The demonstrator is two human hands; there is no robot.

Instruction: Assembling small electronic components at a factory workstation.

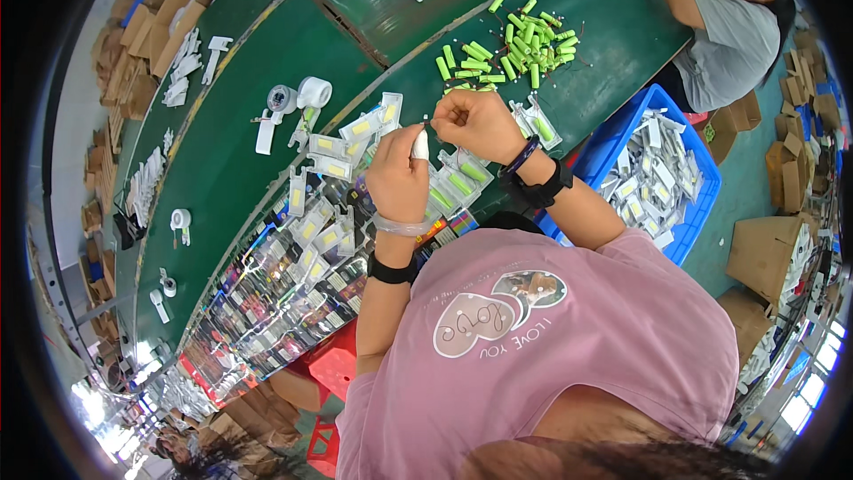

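Over the bench's near edge, my left hand [397, 180] is closed in a pinch, a white wrap on one of its digits. Close beside it on the right, my right hand [481, 126] pinches too, fingertips almost meeting the left ones. Something tiny and pale shows between them, too small to name. Below the hands lie white plastic housings [459, 180] with green battery cells in them. Another housing with a green cell [541, 125] lies right of my right hand. Beyond is a heap of loose green battery cells [530, 46] with thin wires.
White lamp panels with yellow strips [330, 166] are spread on the left, partly over a patterned surface [275, 302]. A blue crate [708, 200] of white parts stands at the right. White round-headed lamp parts [314, 92] sit on the green bench [267, 40]. Another person [730, 44] works at far right.
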